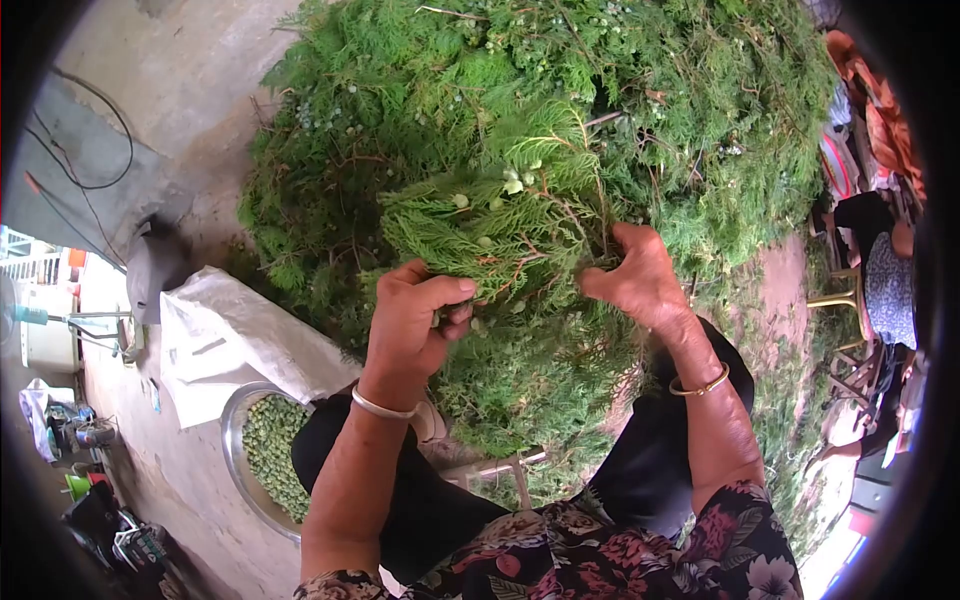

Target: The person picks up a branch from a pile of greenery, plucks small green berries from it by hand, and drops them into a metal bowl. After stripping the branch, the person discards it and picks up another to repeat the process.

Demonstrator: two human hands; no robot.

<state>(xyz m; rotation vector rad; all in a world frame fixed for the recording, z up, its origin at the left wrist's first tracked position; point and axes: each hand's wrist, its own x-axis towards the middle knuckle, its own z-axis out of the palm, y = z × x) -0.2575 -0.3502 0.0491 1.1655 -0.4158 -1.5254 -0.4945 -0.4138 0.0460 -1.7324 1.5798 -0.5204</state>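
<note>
A leafy conifer branch (490, 235) with flat green sprays and several pale green cones (513, 184) is raised in front of me. At its right side, my right hand (643, 277) grips the stem end, thumb and forefinger curved around it. My left hand (412, 318) is closed at the lower left edge of the sprays, with thumb and fingertips pinched together. Whatever lies between those fingertips is too small to make out. Behind and below the branch spreads a large heap of similar cut branches (690, 110), which reaches down between my knees.
A metal basin (232, 440) of small green cones (275, 455) stands by my left knee. Beside it lies a white sack (245, 335). Cables (115, 180) run over the floor at far left. A person's patterned clothing (890, 290) and a wooden stool (845, 298) appear at right.
</note>
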